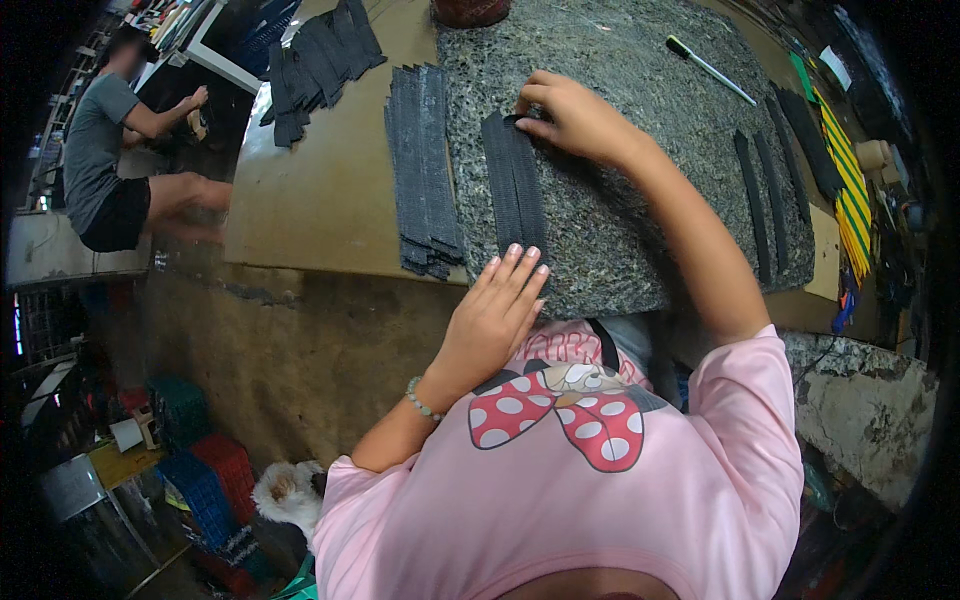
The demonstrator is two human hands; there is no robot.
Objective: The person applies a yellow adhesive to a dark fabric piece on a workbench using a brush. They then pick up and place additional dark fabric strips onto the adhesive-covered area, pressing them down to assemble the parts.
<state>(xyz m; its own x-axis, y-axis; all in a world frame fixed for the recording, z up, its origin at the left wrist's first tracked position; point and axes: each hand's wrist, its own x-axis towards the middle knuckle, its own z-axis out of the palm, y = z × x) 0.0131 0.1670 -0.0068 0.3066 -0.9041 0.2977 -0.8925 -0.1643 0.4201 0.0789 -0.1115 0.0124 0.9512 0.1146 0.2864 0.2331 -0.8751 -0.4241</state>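
Left hand (490, 318) open and flat, fingers extended, a person presses the near ends of flat black woven strips (513, 190) on a speckled grey mat (620, 45); the right hand (572, 118), nearly closed, pinches a far tip. The strips point lengthwise away from the body, their near ends hidden under fingers.

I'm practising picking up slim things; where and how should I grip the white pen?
Grip the white pen mid-barrel, probably best with the right hand coming down from above, thumb and finger across its long sides: it lies flat and slantwise on the speckled grey surface, slim and uncovered.
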